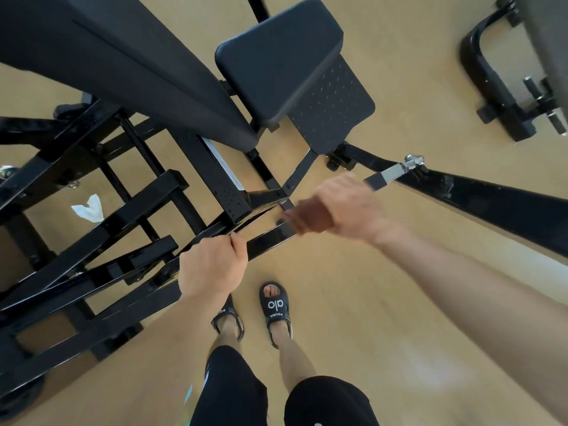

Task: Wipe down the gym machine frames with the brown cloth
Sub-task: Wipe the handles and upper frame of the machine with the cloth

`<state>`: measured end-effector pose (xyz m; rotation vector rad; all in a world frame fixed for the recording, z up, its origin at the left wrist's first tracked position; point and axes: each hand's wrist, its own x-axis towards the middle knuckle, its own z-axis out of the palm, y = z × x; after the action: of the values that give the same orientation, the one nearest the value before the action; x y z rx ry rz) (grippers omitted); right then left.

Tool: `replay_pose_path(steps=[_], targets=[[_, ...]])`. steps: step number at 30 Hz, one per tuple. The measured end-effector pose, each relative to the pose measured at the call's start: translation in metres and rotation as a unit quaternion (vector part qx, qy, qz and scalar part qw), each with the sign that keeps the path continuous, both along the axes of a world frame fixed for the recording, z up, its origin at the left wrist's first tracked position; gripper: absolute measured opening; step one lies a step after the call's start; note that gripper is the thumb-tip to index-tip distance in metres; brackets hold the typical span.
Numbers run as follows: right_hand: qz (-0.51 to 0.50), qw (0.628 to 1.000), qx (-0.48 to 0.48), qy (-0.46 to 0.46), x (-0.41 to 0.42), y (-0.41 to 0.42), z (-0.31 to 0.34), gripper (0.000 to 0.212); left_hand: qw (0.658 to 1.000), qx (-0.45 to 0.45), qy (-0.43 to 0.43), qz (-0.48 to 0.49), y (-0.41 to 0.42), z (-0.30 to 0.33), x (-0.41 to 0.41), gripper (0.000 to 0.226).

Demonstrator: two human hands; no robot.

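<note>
I look straight down on a black gym machine frame (pixel 101 229) with a padded seat (pixel 276 56). My left hand (pixel 212 265) grips a glossy black bar (pixel 270 241) of the frame, fingers curled over its top edge. Just to its right, my right hand (pixel 347 204) holds the brown cloth (pixel 307 218) bunched under its fingers, against the same bar's far end. This hand and the cloth are blurred by motion.
A crumpled white tissue (pixel 89 207) lies on the tan floor under the frame at the left. A long black lever (pixel 491 207) with a silver pin (pixel 396 170) runs off to the right. Another machine's base (pixel 498 87) stands top right. My sandalled feet (pixel 276 309) are below.
</note>
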<state>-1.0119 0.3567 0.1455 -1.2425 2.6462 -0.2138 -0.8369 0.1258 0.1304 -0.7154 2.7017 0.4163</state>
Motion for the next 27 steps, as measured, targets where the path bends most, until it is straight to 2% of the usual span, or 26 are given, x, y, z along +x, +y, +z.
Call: replay_pose_path(steps=[3,7,9,12,14,17,19,22,24,27], targets=[[-0.077,0.994,0.070,0.045,-0.030,0.034,-0.002,0.042,1.000,-0.001,-0.002,0.001,0.001,-0.001,0.000,0.065],[-0.110,0.980,0.167,0.023,0.006,-0.006,0.005,0.056,1.000,-0.006,-0.005,0.010,0.001,0.001,-0.001,0.064],[-0.055,0.986,0.156,-0.012,0.043,-0.044,0.008,0.060,1.000,-0.004,-0.008,0.015,0.002,0.002,-0.001,0.060],[0.006,0.997,0.074,-0.033,0.091,-0.091,0.002,0.057,1.000,-0.017,-0.014,0.004,0.001,0.001,0.001,0.050],[0.025,0.999,0.013,-0.036,0.091,-0.089,-0.002,0.050,1.000,-0.029,-0.005,0.008,0.001,0.001,0.000,0.049],[0.054,0.998,-0.012,-0.035,0.046,-0.042,-0.003,0.041,0.999,-0.031,0.002,0.010,0.000,-0.003,0.001,0.054],[-0.002,1.000,0.000,0.004,0.004,-0.002,-0.003,0.037,0.999,-0.027,0.008,0.016,0.002,-0.004,0.001,0.058],[-0.097,0.991,0.091,0.014,-0.028,0.034,-0.001,0.044,0.999,-0.019,0.027,0.023,0.001,-0.006,0.002,0.061],[-0.131,0.981,0.145,0.014,-0.019,0.024,0.001,0.052,0.999,-0.018,0.039,0.020,0.003,-0.006,0.002,0.061],[-0.098,0.986,0.137,0.006,0.035,-0.028,0.006,0.060,0.999,-0.014,0.042,0.018,0.003,-0.007,0.002,0.061]])
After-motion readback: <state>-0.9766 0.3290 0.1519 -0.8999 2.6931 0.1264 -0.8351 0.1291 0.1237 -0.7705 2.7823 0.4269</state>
